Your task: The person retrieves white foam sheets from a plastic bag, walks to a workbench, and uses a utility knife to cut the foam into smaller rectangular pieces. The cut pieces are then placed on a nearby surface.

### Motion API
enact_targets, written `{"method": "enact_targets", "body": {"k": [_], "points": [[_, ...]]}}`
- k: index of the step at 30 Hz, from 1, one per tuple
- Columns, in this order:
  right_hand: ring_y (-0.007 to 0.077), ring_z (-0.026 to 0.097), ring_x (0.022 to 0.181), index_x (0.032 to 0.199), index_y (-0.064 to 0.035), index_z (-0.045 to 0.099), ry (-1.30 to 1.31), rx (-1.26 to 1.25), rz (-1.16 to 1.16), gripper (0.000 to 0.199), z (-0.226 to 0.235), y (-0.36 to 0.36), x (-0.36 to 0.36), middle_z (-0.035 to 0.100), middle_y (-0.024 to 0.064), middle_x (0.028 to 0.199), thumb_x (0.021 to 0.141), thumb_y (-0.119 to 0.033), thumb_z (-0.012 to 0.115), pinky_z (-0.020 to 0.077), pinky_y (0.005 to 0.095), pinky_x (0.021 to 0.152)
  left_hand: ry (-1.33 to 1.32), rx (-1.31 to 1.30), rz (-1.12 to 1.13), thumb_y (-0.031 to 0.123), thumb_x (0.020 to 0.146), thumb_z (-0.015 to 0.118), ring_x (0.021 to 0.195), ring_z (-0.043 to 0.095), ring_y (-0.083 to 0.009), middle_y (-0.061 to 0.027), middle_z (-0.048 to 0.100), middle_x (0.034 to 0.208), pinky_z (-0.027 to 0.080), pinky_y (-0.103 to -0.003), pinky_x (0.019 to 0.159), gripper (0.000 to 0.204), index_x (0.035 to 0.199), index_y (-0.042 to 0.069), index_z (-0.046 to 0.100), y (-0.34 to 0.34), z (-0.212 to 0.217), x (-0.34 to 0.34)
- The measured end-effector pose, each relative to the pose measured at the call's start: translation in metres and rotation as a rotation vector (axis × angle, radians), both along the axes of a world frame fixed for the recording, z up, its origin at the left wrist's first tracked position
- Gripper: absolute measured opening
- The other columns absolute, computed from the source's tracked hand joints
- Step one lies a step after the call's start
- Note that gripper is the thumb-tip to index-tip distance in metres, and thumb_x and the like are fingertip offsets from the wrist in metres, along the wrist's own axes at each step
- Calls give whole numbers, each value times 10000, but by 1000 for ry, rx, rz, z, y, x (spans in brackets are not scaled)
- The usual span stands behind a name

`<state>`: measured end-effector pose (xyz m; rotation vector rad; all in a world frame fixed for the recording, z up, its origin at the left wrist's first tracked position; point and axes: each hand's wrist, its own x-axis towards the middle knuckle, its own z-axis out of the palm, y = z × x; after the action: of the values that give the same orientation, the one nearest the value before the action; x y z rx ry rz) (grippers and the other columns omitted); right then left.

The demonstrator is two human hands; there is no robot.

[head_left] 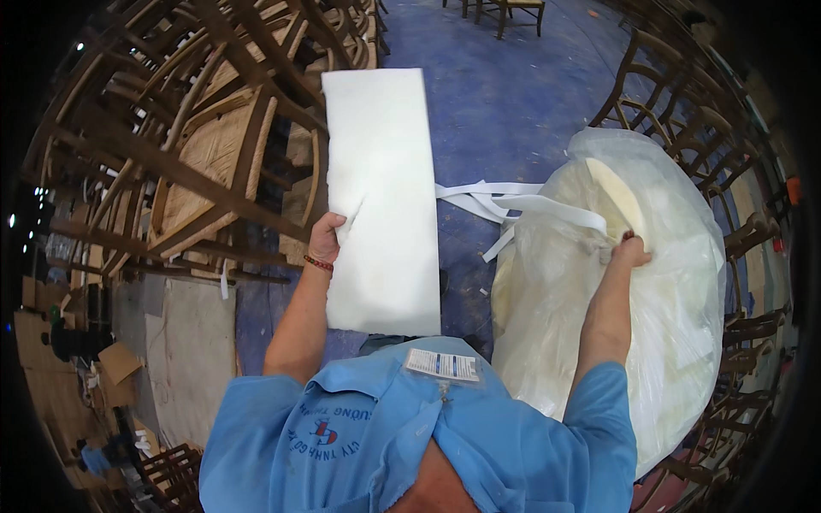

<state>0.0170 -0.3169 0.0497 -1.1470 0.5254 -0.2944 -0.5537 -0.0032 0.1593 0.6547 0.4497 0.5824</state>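
A white rectangular foam sheet stands upright in front of me, with a short slit-like mark near its left edge. My left hand, with a beaded bracelet at the wrist, grips that left edge. To the right bulges a big clear plastic bag full of pale foam-like pieces. My right hand is closed at the upper part of the bag, beside a curved cream foam piece. Long white strips trail from near that hand toward the sheet. What exactly its fingers grip is hidden.
Wooden chairs with woven seats are stacked high at the left. More wooden chairs line the right side, and another chair stands far off on the blue floor. A flat grey-beige board lies at lower left.
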Motion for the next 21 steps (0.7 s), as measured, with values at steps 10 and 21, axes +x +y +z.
{"method": "enact_targets", "body": {"k": [10,21], "points": [[396,575,1148,1202,35,593,493,-1712,550,487,35,-110,38,607,269,1194,813,-253,536,445,458,974,22,-159,-42,147,817,505,957,646,-252,-171,648,1102,528,-382,878,471,1224,-89,531,147,-124,126],[387,645,983,987,86,676,136,-1289,103,482,159,-57,39,680,269,969,796,-356,662,474,406,889,317,472,-1227,4,794,469,737,697,-278,-167,499,1270,589,-312,507,779,1514,137,204,103,59,370]]}}
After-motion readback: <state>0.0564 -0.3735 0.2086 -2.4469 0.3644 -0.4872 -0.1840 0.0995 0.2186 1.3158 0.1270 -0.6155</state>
